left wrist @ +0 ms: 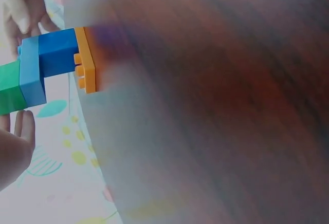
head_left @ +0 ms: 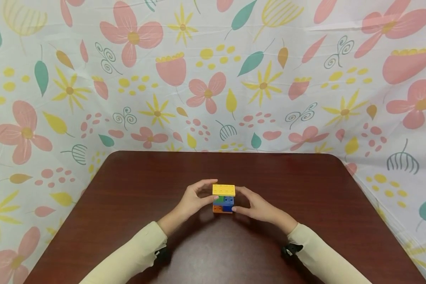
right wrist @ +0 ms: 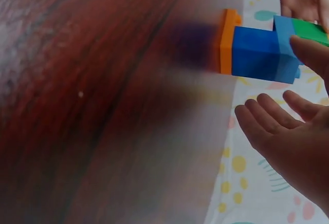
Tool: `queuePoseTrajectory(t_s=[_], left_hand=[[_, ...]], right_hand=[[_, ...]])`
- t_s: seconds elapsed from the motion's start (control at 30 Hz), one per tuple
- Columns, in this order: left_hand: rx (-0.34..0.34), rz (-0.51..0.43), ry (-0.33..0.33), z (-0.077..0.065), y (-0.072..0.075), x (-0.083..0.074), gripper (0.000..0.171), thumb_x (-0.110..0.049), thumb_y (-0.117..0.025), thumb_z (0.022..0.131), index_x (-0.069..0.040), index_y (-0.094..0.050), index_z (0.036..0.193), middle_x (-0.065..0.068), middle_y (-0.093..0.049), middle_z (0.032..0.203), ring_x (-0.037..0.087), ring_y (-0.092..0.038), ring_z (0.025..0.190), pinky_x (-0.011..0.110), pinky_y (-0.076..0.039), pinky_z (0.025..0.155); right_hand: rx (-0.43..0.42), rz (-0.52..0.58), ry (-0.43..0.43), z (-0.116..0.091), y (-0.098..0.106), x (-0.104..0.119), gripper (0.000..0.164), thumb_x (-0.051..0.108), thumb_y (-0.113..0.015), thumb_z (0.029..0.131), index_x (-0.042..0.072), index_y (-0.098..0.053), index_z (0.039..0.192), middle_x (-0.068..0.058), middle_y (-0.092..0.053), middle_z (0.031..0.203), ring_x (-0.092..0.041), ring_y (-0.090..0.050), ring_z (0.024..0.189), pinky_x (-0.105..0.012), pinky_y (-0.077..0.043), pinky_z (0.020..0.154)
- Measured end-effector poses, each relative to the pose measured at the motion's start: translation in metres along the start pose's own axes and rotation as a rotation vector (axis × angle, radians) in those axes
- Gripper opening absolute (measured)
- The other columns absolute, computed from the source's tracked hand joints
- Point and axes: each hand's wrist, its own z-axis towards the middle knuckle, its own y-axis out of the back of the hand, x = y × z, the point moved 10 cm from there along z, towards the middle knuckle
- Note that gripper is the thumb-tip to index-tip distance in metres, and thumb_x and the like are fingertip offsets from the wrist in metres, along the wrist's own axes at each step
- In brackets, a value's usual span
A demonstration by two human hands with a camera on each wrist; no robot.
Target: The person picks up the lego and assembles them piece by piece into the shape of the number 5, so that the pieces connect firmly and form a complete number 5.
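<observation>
A stack of toy building bricks (head_left: 228,199) stands on the table. An orange base plate (left wrist: 88,59) carries a dark blue brick (right wrist: 254,53), a light blue brick (left wrist: 33,75) and a green brick (left wrist: 11,88), with a yellow brick (head_left: 223,190) on top. My left hand (head_left: 189,202) holds the stack's upper left side, its thumb across the green brick and a finger reaching behind the yellow one. At the right side, my right hand (head_left: 262,207) curves around the stack with spread, relaxed fingers. Whether its thumb touches the bricks, I cannot tell.
The dark brown table (head_left: 156,173) has a glossy top. A white cloth (head_left: 206,130) printed with flowers and leaves hangs behind it and along both sides. Dark bands (head_left: 292,249) sit at the cuffs of the light sleeves (head_left: 127,252).
</observation>
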Motion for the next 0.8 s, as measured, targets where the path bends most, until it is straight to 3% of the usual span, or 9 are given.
queuePoseTrajectory(t_s=[0.13,0.37,0.8], left_hand=[[0.000,-0.018,-0.002,0.001,0.000,-0.001,0.045,0.002,-0.071,0.085,0.003,-0.058,0.128,0.023,-0.063,0.118,0.036,-0.061,0.108,0.049,-0.047,0.093],[-0.009,-0.013,-0.006,0.000,0.002,-0.001,0.044,0.003,-0.070,0.084,0.002,-0.059,0.127,0.022,-0.064,0.117,0.035,-0.062,0.106,0.035,-0.051,0.089],[-0.005,-0.046,-0.009,0.002,0.002,0.003,0.040,0.001,-0.068,0.087,0.003,-0.059,0.126,0.022,-0.063,0.118,0.035,-0.061,0.109,0.041,-0.050,0.092]], right_hand=[[0.056,0.051,0.008,0.002,-0.008,-0.003,0.065,0.028,-0.070,0.090,0.010,-0.038,0.143,-0.009,-0.050,0.137,-0.027,-0.050,0.124,-0.050,-0.042,0.100],[0.097,0.045,0.050,0.005,-0.021,-0.003,0.058,0.018,-0.066,0.092,0.010,-0.039,0.143,-0.009,-0.058,0.129,-0.026,-0.059,0.114,-0.043,-0.051,0.090],[0.082,0.039,0.023,0.006,-0.021,-0.004,0.056,0.011,-0.066,0.092,0.006,-0.041,0.141,-0.012,-0.060,0.125,-0.026,-0.062,0.108,-0.037,-0.053,0.085]])
